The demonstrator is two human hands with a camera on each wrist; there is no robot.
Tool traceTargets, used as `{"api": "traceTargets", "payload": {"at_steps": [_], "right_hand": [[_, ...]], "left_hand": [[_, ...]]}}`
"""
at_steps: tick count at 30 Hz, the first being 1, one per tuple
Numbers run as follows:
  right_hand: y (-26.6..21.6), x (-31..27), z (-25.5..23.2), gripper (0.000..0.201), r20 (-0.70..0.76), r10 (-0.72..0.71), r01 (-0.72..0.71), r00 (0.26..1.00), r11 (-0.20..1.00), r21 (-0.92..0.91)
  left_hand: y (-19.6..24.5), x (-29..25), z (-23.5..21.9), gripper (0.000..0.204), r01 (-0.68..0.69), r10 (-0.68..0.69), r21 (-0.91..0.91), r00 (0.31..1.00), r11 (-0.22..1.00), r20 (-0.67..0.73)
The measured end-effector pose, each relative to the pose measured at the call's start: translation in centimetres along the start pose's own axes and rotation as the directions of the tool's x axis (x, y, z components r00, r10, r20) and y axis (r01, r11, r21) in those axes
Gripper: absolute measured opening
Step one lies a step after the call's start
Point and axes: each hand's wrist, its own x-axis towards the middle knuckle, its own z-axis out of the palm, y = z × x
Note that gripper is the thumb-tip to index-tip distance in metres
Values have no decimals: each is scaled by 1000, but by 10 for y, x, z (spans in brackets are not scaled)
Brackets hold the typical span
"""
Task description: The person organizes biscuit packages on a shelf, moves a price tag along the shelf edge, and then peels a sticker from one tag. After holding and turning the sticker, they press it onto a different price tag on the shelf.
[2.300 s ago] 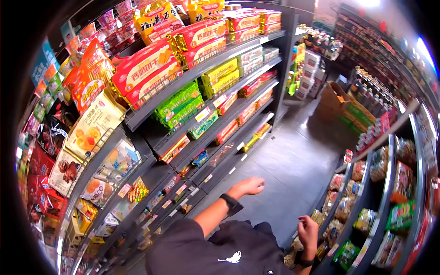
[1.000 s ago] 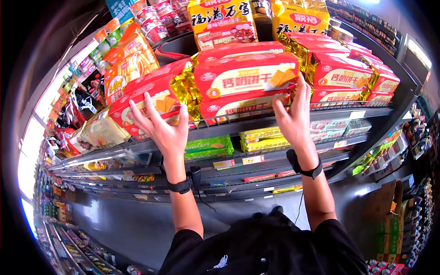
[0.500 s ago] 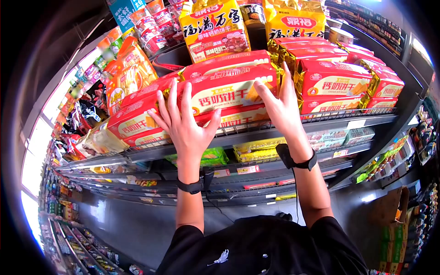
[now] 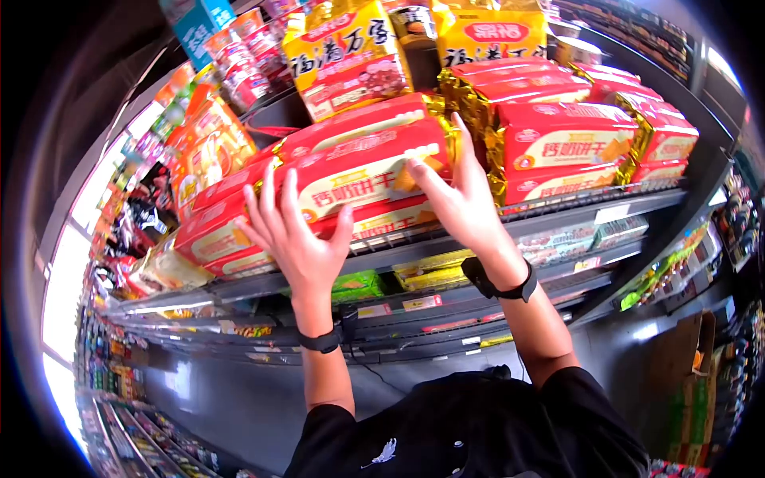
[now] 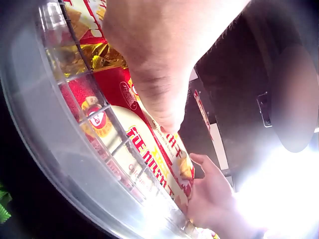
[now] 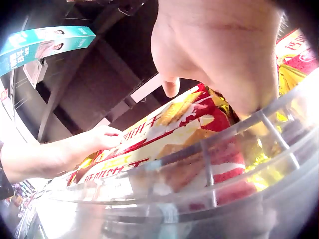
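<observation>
Biscuit packs (image 4: pixel 366 171) lie stacked in rows on the upper shelf (image 4: pixel 653 205), behind the wire rail (image 4: pixel 550 209). Bags (image 4: pixel 351 60) stand behind them, with cups (image 4: pixel 243 72) to the bags' left. Packets (image 4: pixel 558 240) occupy the shelf below. A carton (image 4: pixel 677 350) sits right of the shelving, on the floor (image 4: pixel 239 398).

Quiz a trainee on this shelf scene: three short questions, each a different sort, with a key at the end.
1. True or false: the left hand is curled into a fist.
2. Where do the green packs lie? A) Higher than the red packs. B) Level with the red packs. C) Lower than the red packs.
3. Fill in the colour: the right hand has a ____ band at its wrist.
Key: 1 false; 2 C; 3 black.
</observation>
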Motion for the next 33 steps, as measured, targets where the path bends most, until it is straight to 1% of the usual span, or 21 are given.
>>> {"api": "traceTargets", "payload": {"at_steps": [2,3,4,6,8,10,12,14,17,18,20,21,22,24,25,27,29,30,31,32,33], "right_hand": [[-14,-13,-2,89,-73,-21,7,997,983,-182],[10,-18,-7,98,-104,-258,173,960,846,-505],[-8,-28,-11,96,-74,-250,195,965,880,-433],[-24,-52,-26,94,13,-332,282,943,777,-563],[-47,-68,-53,83,73,-408,365,910,705,-608],[-58,-73,-93,68,51,-488,403,871,652,-642],[-59,-67,-133,71,-38,-597,387,802,567,-727],[-48,-60,-171,68,-151,-585,332,797,632,-700],[-50,-59,-220,66,-167,-522,278,836,667,-691],[-52,-59,-235,66,-161,-517,291,841,682,-671],[-57,-54,-267,64,-138,-498,310,856,708,-635],[-58,-49,-282,63,-122,-491,316,863,712,-627],[-59,-47,-294,63,-94,-474,319,876,714,-623],[-60,-44,-313,63,-34,-443,331,896,717,-613],[-58,-43,-320,63,-2,-439,351,899,721,-597],[-53,-40,-325,64,29,-415,354,909,736,-577],[-44,-38,-325,64,57,-396,361,916,757,-545],[-40,-37,-321,64,54,-412,376,910,762,-527],[-34,-38,-318,64,58,-426,385,903,740,-552],[-28,-37,-316,64,64,-444,396,894,712,-580],[-24,-38,-316,65,109,-430,401,896,681,-613]], "left_hand": [[-1,-1,0,87,4,-4,2,1000,1000,-2],[-2,0,1,87,-18,18,2,1000,1000,-21],[-1,-1,2,87,-20,20,19,999,1000,-28],[5,-3,3,86,-60,51,-60,990,996,-133],[26,-6,-3,81,-104,79,-129,980,986,-184],[60,-11,-5,77,-139,106,-161,975,977,-197],[100,-12,-7,68,-191,155,-270,977,944,-149],[141,-7,-4,65,-195,170,-390,980,900,-98],[194,11,8,65,-150,159,-457,987,877,-19],[208,22,9,61,-178,204,-413,979,893,20],[237,45,6,57,-171,218,-356,971,919,98],[246,54,5,54,-188,234,-335,967,923,101],[257,66,-1,52,-235,263,-228,960,945,97],[275,93,-18,48,-301,315,-129,942,945,112],[282,109,-26,45,-302,332,-185,929,935,164],[294,145,-31,40,-287,374,-290,874,913,312],[295,180,-18,37,-254,411,-373,798,892,440],[299,203,-10,41,-141,353,-378,732,915,583],[300,221,1,43,-154,325,-303,668,940,669],[297,243,25,49,-88,307,-310,539,947,784],[296,258,47,60,-83,300,-296,472,951,829]]}}
